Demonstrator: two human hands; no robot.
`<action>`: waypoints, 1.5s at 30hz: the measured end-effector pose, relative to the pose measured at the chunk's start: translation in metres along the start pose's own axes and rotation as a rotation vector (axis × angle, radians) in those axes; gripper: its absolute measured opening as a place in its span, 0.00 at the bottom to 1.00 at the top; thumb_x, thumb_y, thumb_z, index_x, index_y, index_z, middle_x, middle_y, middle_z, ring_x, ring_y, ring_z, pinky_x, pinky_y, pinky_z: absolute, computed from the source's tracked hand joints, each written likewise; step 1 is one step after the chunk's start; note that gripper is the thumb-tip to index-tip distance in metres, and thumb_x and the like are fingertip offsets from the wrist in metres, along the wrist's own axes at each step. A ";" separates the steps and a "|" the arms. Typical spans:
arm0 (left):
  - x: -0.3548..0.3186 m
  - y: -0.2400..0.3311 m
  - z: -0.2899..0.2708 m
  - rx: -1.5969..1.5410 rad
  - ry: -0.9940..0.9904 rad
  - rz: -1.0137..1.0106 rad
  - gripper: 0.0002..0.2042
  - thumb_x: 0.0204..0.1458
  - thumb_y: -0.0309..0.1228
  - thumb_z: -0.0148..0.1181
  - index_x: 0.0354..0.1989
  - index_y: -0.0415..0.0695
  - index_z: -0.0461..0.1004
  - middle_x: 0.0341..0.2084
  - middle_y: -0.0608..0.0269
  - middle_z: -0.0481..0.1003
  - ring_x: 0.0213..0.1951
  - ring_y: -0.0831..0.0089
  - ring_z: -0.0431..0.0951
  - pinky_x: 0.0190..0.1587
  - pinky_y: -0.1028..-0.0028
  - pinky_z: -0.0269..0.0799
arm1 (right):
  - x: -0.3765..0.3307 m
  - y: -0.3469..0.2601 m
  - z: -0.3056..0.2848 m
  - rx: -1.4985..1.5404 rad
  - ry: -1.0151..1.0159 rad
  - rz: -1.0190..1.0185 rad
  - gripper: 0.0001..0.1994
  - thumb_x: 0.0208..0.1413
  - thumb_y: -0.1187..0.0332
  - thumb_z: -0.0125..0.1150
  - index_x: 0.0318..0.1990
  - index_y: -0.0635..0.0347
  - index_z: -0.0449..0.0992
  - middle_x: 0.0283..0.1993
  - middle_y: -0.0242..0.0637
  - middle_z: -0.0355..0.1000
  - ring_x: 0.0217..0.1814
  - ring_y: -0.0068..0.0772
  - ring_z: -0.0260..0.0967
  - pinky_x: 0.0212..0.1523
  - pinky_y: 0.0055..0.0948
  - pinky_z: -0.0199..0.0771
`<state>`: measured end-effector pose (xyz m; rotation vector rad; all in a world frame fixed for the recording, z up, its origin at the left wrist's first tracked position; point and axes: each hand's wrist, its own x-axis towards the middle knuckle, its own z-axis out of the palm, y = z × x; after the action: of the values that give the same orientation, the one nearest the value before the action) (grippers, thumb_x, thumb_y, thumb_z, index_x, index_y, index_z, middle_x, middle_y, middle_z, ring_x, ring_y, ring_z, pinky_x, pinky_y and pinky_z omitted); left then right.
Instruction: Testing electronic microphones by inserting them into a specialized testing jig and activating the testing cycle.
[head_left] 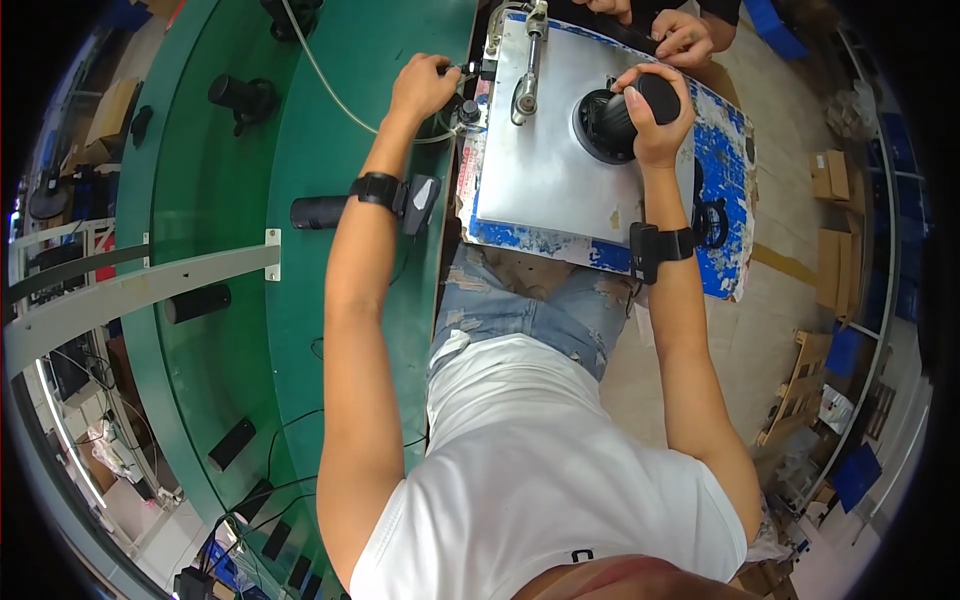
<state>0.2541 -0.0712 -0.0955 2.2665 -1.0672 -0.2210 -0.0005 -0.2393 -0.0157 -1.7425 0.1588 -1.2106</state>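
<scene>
My right hand [662, 115] wraps round the cylindrical head of a black spotlight-like fixture [612, 132], whose round base rests on a silver metal plate [555, 195]. At the plate's far left corner, my left hand [425, 88] has its fingers curled by a small black fitting [476, 70]; what lies inside them is hidden. Just below that hand sits a round black knob [468, 112]. A shiny metal rod with a looped end [527, 85] lies over the plate's upper left part. The plate rests on a worn blue and white board [728, 150].
Another person's hand [685, 40] is beyond the plate. On the left, the green bench [300, 370] carries a black cylinder [318, 212], a similar black fixture [240, 98] and a pale hose [335, 90]. A grey metal bar [170, 280] crosses it. Cardboard boxes [832, 265] stand on the right.
</scene>
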 end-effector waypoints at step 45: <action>-0.098 -0.186 -0.197 0.140 1.213 -0.629 0.42 0.43 0.47 0.65 0.62 0.35 0.53 0.61 0.37 0.54 0.63 0.45 0.54 0.62 0.53 0.52 | -0.202 -0.137 -0.046 -0.054 -0.175 0.884 0.14 0.56 0.75 0.57 0.50 0.66 0.68 0.46 0.42 0.74 0.49 0.26 0.70 0.49 0.22 0.68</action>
<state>0.3860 0.1826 -0.0602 2.1581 0.2650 0.8965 -0.1898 -0.0804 -0.0414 -1.5329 0.7683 -0.4063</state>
